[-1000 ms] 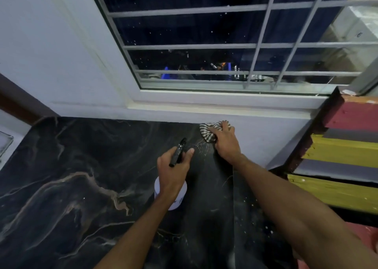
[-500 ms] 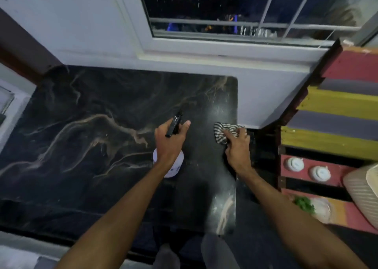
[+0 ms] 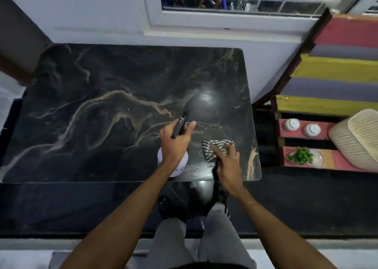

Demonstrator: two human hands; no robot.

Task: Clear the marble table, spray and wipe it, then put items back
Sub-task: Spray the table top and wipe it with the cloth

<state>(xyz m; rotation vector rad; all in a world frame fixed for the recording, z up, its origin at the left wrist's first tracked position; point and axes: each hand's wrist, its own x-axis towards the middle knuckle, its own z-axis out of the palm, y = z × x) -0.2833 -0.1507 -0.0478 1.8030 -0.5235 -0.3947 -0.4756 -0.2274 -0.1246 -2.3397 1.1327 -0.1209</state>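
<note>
The black marble table (image 3: 102, 109) with pale veins fills the middle of the view, under a window. My left hand (image 3: 173, 143) grips a white spray bottle (image 3: 180, 164) with a black nozzle head (image 3: 180, 124), held over the table's right part. My right hand (image 3: 227, 162) presses a striped black-and-white cloth (image 3: 214, 148) flat on the marble near the front right corner. A bright light reflection sits on the surface just beyond both hands.
To the right stands a painted pallet shelf (image 3: 335, 68) in red, yellow and grey, carrying two small white bowls (image 3: 300, 126), a plate of green herbs (image 3: 302, 156) and a woven basket (image 3: 356, 141). A white wall and window sill (image 3: 204, 23) run behind the table. My legs are below.
My right hand has dragged the cloth from the back right corner toward the front right corner. My left hand with the bottle has come closer too, and my view has tilted down.
</note>
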